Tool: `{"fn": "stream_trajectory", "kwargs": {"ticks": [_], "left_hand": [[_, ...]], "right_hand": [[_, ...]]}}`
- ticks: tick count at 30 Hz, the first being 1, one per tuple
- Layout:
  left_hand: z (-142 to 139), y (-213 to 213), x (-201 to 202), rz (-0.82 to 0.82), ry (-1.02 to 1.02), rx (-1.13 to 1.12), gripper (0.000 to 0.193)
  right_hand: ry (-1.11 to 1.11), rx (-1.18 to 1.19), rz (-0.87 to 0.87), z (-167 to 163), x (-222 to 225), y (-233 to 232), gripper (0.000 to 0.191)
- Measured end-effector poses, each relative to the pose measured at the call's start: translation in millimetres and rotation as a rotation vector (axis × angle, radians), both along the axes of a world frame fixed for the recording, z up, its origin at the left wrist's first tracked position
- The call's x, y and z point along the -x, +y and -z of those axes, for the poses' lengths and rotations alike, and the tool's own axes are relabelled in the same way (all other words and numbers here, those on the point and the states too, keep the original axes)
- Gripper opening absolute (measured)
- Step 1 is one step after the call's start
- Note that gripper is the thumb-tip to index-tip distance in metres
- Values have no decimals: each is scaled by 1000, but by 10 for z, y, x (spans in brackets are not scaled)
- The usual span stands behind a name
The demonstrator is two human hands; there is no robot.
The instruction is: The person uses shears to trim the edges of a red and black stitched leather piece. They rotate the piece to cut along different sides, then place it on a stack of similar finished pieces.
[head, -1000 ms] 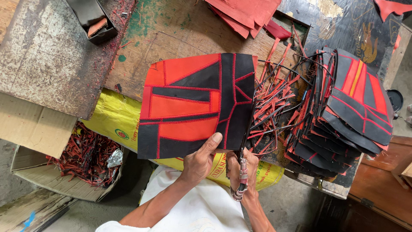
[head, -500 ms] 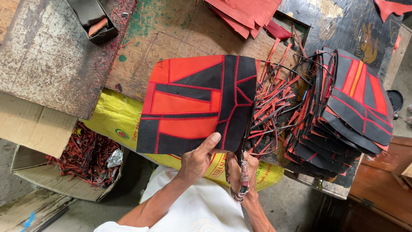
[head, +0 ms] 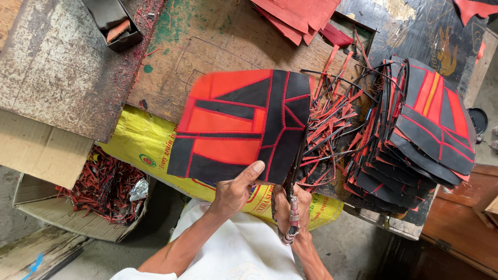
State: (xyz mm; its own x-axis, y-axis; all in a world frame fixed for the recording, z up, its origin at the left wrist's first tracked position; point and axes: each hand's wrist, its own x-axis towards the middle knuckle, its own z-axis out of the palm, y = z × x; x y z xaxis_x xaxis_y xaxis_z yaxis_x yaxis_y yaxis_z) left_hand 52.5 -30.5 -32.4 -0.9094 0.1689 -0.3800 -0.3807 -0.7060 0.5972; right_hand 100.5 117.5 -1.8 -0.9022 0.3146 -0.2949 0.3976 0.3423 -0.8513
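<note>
A: What takes up the most room?

B: The worn wooden worktable point(head: 218, 41), filling the top of the view from ten o'clock round to two. Draped over its near edge, toward seven o'clock, is a yellow sack point(head: 150, 142).

A: And below that?

B: At eight o'clock, off the table, a cardboard box point(head: 46, 155) holding a heap of red and black trimmings point(head: 104, 186).

A: The stitched pieces?

B: A fanned stack of red-and-black panels point(head: 425, 129) lies at three o'clock. Between it and the centre is a tangle of cut strips point(head: 337, 124). At twelve to one o'clock lie plain red sheets point(head: 298, 15).

A: Which piece is being worked?

B: A single red-and-black stitched panel point(head: 241, 127), dead centre, held out flat just over the table's near edge. The left hand point(head: 233, 192), at six o'clock, pinches its lower edge, thumb on top against the black section.

A: And the other hand?

B: The right hand point(head: 293, 207), just beside the left toward five o'clock, is clenched around the wrapped handles of a pair of scissors point(head: 293, 181). The blades run up along the panel's right edge and touch it; whether they are parted I cannot tell.

A: Anything smaller?

B: A small dark tray point(head: 111, 21) at eleven o'clock, with an orange-brown object inside.
</note>
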Motion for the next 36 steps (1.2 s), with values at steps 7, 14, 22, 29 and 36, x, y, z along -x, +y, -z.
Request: {"fn": "stream_trajectory", "kwargs": {"ticks": [7,14,22,29,36], "left_hand": [[-153,-64,-45,123,-168,-23,19],[-358,-2,10,26,6,-97,20],[-338,-6,-6,48,-10,-90,18],[-307,-50,2,88,-69,-120,18],[-257,-67,3,112,-152,-180,19]], "right_hand": [[-64,109,-9,-215,186,15,20],[-69,166,31,-269,247,-6,21],[-60,146,45,-163,191,42,16],[-37,143,-3,-128,134,90,15],[-16,226,6,-129,107,96,18]]}}
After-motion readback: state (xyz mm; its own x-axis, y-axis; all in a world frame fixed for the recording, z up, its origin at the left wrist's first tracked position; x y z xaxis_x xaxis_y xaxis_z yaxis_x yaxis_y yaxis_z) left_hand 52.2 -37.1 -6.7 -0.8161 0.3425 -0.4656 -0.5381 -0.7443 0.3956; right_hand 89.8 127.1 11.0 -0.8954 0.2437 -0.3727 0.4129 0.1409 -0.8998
